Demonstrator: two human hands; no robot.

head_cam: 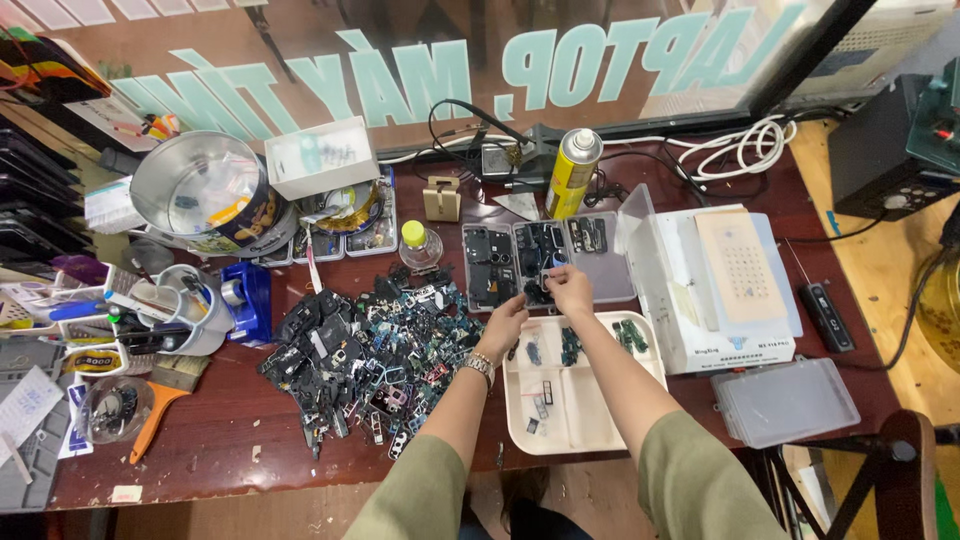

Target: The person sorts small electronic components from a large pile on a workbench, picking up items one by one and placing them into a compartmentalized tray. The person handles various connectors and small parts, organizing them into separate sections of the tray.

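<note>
A: Dark reddish wooden table (pixel 230 440) under a glass shopfront, and it is crowded. Far left, a white cup of tools (pixel 190 305) and a blue tape dispenser (pixel 250 300), with a metal bowl (pixel 195 185) behind them.

B: Then the big heap of small black phone parts (pixel 370 355) spread across the middle. The person's left hand (pixel 503 325) sits at the heap's right edge, fingers curled loosely downward; whether it has pinched a piece can't be told from here.

A: Just right of it, the right hand (pixel 571 290) reaches further forward, over the near edge of the clear compartment box (pixel 545 260). Fingertips drawn together on what looks like a small dark part (pixel 551 275), though it is tiny.

B: So the box lies straight ahead of the right hand, its long axis running left to right across the table, and the right hand is clearly the nearer one.

A: Below both arms, the cream tray (pixel 590 415) holds a few sorted bits. Behind the box, a yellow spray can (pixel 572 170).

B: Further right, an open white case (pixel 720 290), a black remote-like device (pixel 825 315), and a flat clear lidded box (pixel 785 400) near the table's corner.
</note>
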